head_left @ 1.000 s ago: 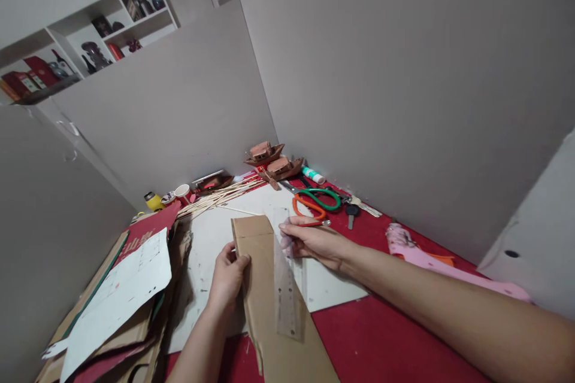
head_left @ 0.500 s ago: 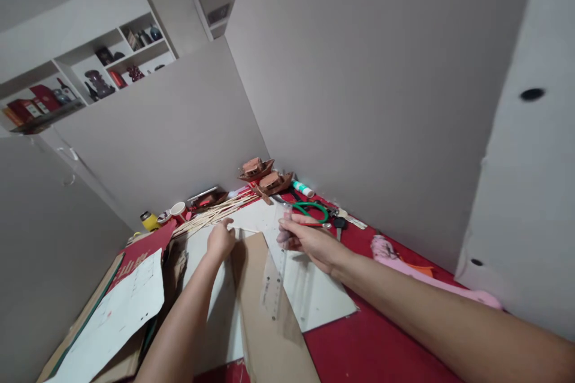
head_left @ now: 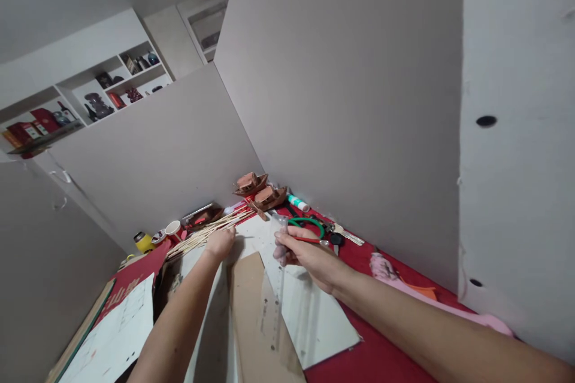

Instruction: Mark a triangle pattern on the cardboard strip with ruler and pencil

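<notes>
My right hand [head_left: 305, 254] is closed around a clear plastic ruler [head_left: 277, 299], which hangs over a long strip of brown cardboard [head_left: 254, 317]. A red pencil [head_left: 309, 240] also lies in that hand, pointing right. My left hand [head_left: 221, 243] is closed, with the fingers curled, right beside a bundle of thin wooden sticks [head_left: 197, 238]. Whatever its fingertips hold is hidden. Under both hands lies a white board [head_left: 321, 323], partly covered by the cardboard.
Two brown model boats [head_left: 268, 197] stand in the far corner. Green-handled scissors [head_left: 317, 222], keys [head_left: 348, 234] and a pink object [head_left: 440, 296] line the right wall. At left are a paper cup [head_left: 173, 230], a yellow container [head_left: 144, 242] and a drawn-on white sheet [head_left: 112, 335] over cardboard.
The view has tilted up slightly, so the table sits lower in it. My left hand's fingers have curled in beside the sticks. My right hand still holds the ruler and pencil.
</notes>
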Available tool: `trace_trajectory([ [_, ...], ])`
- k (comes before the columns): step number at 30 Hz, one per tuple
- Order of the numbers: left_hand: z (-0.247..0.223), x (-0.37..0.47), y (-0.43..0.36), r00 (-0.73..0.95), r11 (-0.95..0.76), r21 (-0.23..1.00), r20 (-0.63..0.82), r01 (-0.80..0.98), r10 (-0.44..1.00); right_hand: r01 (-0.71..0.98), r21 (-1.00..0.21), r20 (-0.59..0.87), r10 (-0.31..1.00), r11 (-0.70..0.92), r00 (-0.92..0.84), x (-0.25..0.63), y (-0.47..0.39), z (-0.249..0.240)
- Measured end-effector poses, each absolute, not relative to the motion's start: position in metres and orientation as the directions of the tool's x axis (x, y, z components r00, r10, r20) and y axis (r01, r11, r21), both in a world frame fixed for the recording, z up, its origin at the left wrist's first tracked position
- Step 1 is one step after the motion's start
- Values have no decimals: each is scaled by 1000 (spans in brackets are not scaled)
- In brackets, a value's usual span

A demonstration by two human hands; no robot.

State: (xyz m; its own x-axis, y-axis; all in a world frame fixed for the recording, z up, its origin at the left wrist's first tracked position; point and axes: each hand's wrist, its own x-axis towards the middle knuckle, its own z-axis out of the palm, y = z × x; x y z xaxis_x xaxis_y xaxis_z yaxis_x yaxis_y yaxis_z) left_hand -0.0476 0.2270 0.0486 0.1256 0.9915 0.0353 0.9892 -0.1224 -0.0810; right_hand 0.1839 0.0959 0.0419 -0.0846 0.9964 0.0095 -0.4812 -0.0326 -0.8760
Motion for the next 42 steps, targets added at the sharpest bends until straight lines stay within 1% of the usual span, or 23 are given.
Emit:
trace_trajectory([
  [2,54,-52,231,79,-73,-44,147,996,986,-483,-875,23,996,-23,-89,184,95,43],
  [5,53,-54,229,16,-33,56,286,998,958,-483,-875,35,996,-11,-86,184,94,45],
  [7,45,-52,223,-10,-38,143,327,989,945,-480,-877,32,996,-11,-80,184,95,45],
  [10,31,-49,211,-42,-60,296,326,953,944,-467,-884,8,996,-33,-85,183,95,42],
  [14,22,-45,185,-89,-65,494,282,867,955,-440,-894,-39,993,-84,-111,180,96,33],
  [17,19,-43,152,-91,-78,587,253,806,963,-426,-898,-68,991,-111,-115,180,98,28],
  [20,14,-38,106,-37,-111,632,216,767,976,-422,-900,-81,992,-114,-95,183,100,27],
  [24,7,-29,40,75,-180,631,189,754,979,-416,-905,-75,995,-92,-58,188,102,29],
  [27,8,-25,7,106,-194,655,172,730,979,-400,-913,-58,996,-78,-62,186,102,28],
  [28,10,-24,0,90,-181,712,164,678,982,-391,-917,-54,996,-79,-73,185,101,26],
  [30,17,-21,-8,-8,-104,861,125,498,992,-368,-925,-53,992,-92,-116,179,99,24],
  [32,24,-16,-12,-60,2,961,16,276,998,-341,-932,-57,981,-119,-185,172,93,22],
  [34,28,-10,-13,-3,132,985,-132,112,991,-315,-938,-63,963,-148,-262,166,85,22],
  [36,28,-4,-14,90,239,970,-242,39,966,-291,-942,-66,941,-169,-332,161,78,23],
  [37,27,-2,-14,119,268,963,-269,22,956,-280,-943,-67,930,-177,-361,160,75,23],
  [39,25,-1,-13,121,277,961,-275,0,954,-264,-947,-65,916,-181,-396,160,74,24],
  [42,24,-10,-7,29,248,968,-247,-36,968,-251,-957,-48,930,-148,-363,164,79,23],
])
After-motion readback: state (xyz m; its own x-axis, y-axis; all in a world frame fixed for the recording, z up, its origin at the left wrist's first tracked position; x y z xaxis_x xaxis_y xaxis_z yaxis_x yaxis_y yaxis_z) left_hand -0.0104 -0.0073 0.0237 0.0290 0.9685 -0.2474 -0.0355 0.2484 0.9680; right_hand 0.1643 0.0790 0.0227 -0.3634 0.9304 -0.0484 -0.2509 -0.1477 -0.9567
